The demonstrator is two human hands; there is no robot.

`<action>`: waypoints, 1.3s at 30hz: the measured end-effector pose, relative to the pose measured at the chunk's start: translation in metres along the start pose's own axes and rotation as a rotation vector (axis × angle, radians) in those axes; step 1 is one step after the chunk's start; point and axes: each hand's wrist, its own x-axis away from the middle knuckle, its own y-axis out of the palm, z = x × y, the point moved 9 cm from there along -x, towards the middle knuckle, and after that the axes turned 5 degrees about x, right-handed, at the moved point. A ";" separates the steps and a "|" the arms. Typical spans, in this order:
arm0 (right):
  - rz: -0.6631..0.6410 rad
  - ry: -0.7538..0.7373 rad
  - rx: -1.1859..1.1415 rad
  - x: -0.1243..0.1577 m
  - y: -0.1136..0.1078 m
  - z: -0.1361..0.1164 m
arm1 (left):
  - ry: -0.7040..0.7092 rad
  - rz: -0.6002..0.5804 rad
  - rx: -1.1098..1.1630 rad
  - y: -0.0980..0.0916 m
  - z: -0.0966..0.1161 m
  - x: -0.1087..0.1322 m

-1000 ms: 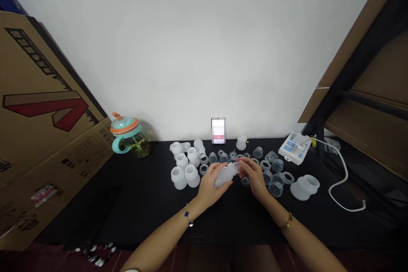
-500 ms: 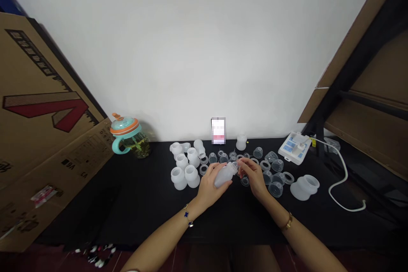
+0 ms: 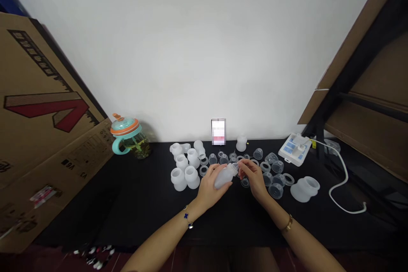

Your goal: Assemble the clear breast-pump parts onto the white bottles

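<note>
My left hand is wrapped around a frosted white baby bottle, tilted with its neck up and to the right. At the bottle's mouth sits a clear silicone nipple. The fingers of my right hand pinch together at that nipple's tip, partly hiding it. Left of the bottle several open white bottle bodies stand or lie in a group. Clear dome caps and translucent rings are scattered behind and beside my right hand.
A larger white bottle body lies at the right, near a white power strip with a cable. A phone leans on the wall. One jug stands at the left by a cardboard box.
Both hands stay almost where they were, still at the bottle and its nipple. The view has shifted very slightly; the objects on the table have not moved.
</note>
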 end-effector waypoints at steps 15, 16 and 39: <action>-0.014 -0.029 0.038 -0.003 -0.001 0.004 | 0.013 -0.013 -0.028 0.002 0.002 0.000; -0.011 -0.030 0.051 -0.003 -0.001 0.003 | 0.018 -0.011 -0.034 0.002 0.002 0.000; 0.055 -0.061 0.111 -0.002 -0.005 -0.005 | 0.057 -0.017 -0.056 0.004 0.004 0.001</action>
